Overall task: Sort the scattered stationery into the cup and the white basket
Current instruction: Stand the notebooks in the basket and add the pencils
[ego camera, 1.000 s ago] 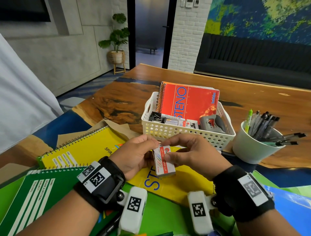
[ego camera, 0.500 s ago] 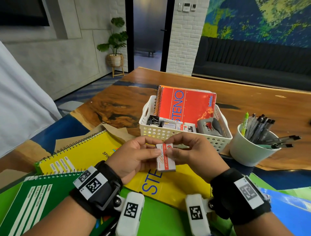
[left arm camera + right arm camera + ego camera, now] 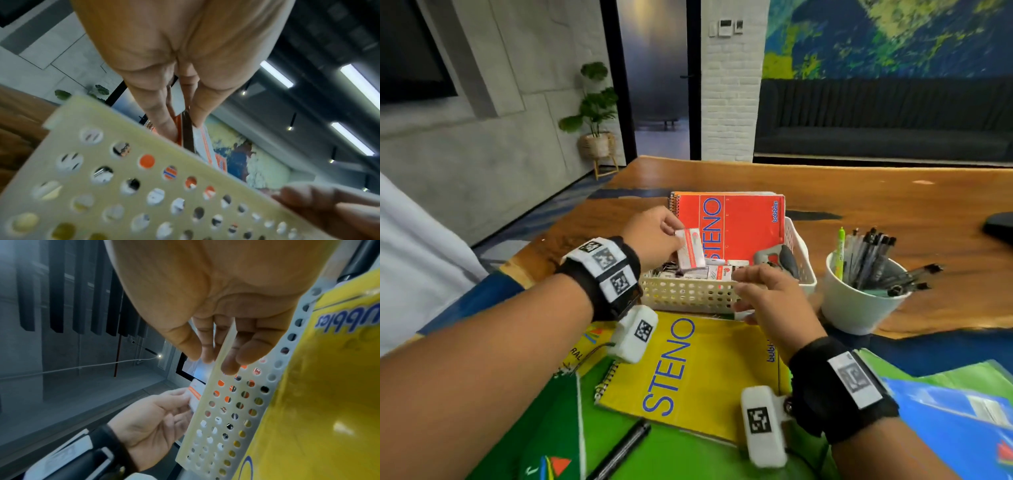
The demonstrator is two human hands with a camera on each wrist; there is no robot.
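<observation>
My left hand (image 3: 671, 240) pinches a small white and red box (image 3: 690, 251) and holds it over the left half of the white basket (image 3: 688, 294). The left wrist view shows the box (image 3: 177, 100) between thumb and fingers, just above the basket's perforated wall (image 3: 123, 162). My right hand (image 3: 763, 291) grips the basket's front rim, and the rim (image 3: 224, 418) runs between its fingers. The basket holds an upright red steno notebook (image 3: 743, 222), a grey stapler (image 3: 780, 257) and several small boxes. The white cup (image 3: 856, 308) stands to its right, full of pens (image 3: 873, 260).
A yellow steno notebook (image 3: 698, 370) lies in front of the basket on green folders. A black pen (image 3: 623, 448) lies near the front edge, beside a green notebook (image 3: 544, 428). A blue folder (image 3: 962, 421) lies at the right. Bare wooden table stretches behind the basket.
Both hands held the small box above the yellow notebook. The left hand alone has carried it forward over the basket; the right hand let go and took the basket's front rim.
</observation>
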